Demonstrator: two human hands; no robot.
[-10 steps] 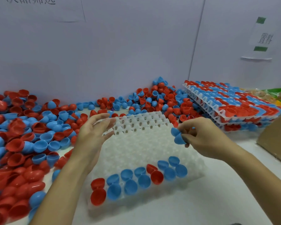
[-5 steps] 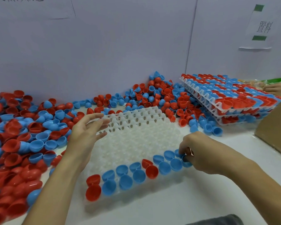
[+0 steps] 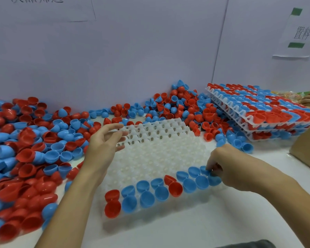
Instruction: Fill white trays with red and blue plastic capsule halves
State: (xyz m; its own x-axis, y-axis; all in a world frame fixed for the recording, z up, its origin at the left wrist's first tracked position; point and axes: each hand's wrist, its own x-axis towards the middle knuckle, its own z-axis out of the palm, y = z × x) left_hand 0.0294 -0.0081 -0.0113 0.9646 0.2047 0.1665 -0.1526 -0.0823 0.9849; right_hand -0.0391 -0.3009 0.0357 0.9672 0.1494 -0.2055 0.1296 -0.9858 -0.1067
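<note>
Seating work: the right hand [image 3: 229, 165] is down at the near right corner of the white moulded plastic tray [image 3: 156, 158], fingers curled and pinching at a blue plastic capsule half [image 3: 205, 170] in the second row from the tray's near edge; whether that half is fully seated I cannot tell, since the fingertips cover part of it.
Left hand: the left hand [image 3: 104, 144] hovers at the tray's left edge, fingers straight and loosely spread, holding nothing; contact with the tray cannot be confirmed.
Filled part: two rows along the tray's near edge carry halves, mostly blue, with red plastic capsule halves [image 3: 113, 204] at the tray's near left corner and one more red pair near the middle of those rows.
Key relation: the empty pockets lie beyond the filled rows, toward the wall, so the rows run left to right across the tray and the next free pockets are behind the right hand.
Supply: the loose heap of red and blue capsule halves [image 3: 25, 144] spreads left of the tray and along its far edge; the left hand is nearer to it, and looks the better placed for a next pick.
Finished stock: stacked white trays already filled with red and blue halves [image 3: 258, 108] sit beyond the tray's far right corner.
Progress: early, judged by the many bare pockets.
</note>
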